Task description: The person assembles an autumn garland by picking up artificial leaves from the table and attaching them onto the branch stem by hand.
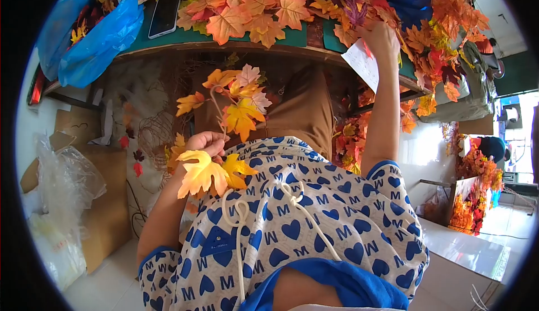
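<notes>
My left hand [208,144] is closed around the thin stem of an artificial maple leaf branch [242,117], held low in front of my lap. Yellow, orange and pale pink leaves spread above the fingers, and larger yellow leaves [203,172] hang below them. At the right part of the table, my right hand [383,40] reaches into a heap of artificial maple leaves [258,8]. Its fingers are pinched together at the base of a purple maple leaf [353,9]; the fingertips are partly hidden. A white paper sheet [362,65] hangs just below that hand.
A phone [164,14] lies on the green tabletop [191,38] beside a blue plastic bag [101,47]. Clear plastic [64,184] and a cardboard box [109,199] stand at left. More leaves [469,215] fill a container at right, near a white surface [460,246].
</notes>
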The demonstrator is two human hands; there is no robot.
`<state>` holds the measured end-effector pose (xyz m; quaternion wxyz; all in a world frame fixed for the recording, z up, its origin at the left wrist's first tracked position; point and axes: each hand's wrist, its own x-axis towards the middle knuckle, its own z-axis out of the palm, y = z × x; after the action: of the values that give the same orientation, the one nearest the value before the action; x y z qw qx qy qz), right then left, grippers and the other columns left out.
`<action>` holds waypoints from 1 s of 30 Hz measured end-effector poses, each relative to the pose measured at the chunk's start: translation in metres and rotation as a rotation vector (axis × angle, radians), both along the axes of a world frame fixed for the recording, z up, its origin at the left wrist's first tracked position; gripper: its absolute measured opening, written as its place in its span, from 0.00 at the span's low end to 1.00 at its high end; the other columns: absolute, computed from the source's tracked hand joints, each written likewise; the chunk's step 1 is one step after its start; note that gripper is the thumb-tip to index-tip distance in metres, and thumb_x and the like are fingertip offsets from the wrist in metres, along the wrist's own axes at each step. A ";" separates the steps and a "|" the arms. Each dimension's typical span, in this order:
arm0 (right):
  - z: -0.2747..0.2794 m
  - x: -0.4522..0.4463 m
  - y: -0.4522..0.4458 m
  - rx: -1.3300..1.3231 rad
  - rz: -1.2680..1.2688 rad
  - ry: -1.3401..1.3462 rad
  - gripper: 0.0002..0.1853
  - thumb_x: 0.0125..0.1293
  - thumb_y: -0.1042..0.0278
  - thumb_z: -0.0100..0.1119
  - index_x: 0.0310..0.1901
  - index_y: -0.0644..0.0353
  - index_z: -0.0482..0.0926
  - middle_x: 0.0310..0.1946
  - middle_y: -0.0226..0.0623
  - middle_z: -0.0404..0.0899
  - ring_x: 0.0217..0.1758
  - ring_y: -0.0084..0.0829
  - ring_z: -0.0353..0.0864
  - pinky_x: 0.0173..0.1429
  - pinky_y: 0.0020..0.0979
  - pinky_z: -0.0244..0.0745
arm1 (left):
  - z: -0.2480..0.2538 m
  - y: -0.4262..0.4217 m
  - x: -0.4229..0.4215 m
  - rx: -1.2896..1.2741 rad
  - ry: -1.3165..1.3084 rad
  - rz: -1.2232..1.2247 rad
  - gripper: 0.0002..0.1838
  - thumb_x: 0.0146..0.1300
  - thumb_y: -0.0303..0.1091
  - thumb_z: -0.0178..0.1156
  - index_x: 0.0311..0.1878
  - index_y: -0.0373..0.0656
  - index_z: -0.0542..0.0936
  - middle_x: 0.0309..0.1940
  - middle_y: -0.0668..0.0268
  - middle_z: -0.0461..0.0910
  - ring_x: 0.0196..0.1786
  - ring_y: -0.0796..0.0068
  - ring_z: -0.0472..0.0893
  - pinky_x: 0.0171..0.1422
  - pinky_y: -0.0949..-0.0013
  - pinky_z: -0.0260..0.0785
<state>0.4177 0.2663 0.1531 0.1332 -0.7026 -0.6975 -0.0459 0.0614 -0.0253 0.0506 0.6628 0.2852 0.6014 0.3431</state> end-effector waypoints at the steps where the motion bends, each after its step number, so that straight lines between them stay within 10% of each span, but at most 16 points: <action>1: -0.008 0.000 0.003 0.003 -0.004 0.004 0.20 0.54 0.45 0.60 0.33 0.57 0.84 0.33 0.43 0.82 0.40 0.44 0.81 0.44 0.42 0.75 | -0.006 -0.001 0.001 -0.011 -0.009 0.017 0.08 0.65 0.34 0.57 0.44 0.41 0.75 0.25 0.71 0.76 0.20 0.86 0.73 0.26 0.83 0.68; 14: -0.014 0.007 0.031 0.767 0.135 0.367 0.11 0.51 0.61 0.62 0.33 0.58 0.83 0.33 0.45 0.81 0.39 0.44 0.80 0.44 0.39 0.75 | -0.014 0.000 -0.010 0.024 -0.126 0.204 0.07 0.64 0.37 0.60 0.37 0.46 0.75 0.23 0.72 0.77 0.21 0.85 0.75 0.26 0.81 0.71; 19: 0.017 0.003 0.041 0.711 0.050 0.903 0.08 0.55 0.67 0.64 0.32 0.64 0.82 0.24 0.32 0.80 0.27 0.19 0.75 0.35 0.22 0.69 | -0.014 0.001 -0.020 0.132 -0.258 0.323 0.05 0.65 0.37 0.58 0.37 0.48 0.77 0.23 0.72 0.78 0.20 0.83 0.76 0.26 0.79 0.71; 21: 0.020 -0.004 0.051 0.673 0.378 1.281 0.06 0.57 0.71 0.64 0.32 0.64 0.82 0.25 0.24 0.79 0.30 0.12 0.71 0.36 0.18 0.66 | -0.014 0.000 -0.021 0.148 -0.239 0.333 0.05 0.65 0.37 0.58 0.37 0.47 0.77 0.23 0.72 0.78 0.20 0.83 0.75 0.26 0.79 0.71; 30: 0.009 -0.131 -0.098 0.303 0.780 1.195 0.04 0.61 0.74 0.59 0.37 0.63 0.78 0.32 0.27 0.78 0.37 0.21 0.77 0.43 0.22 0.71 | 0.031 -0.009 -0.004 0.421 -0.178 0.317 0.07 0.63 0.30 0.54 0.40 0.40 0.78 0.26 0.72 0.75 0.25 0.83 0.73 0.31 0.78 0.65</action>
<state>0.2862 0.1682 0.1624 0.5936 -0.2819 -0.6914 0.3003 0.0571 -0.0344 0.0815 0.5772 0.2877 0.4935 0.5835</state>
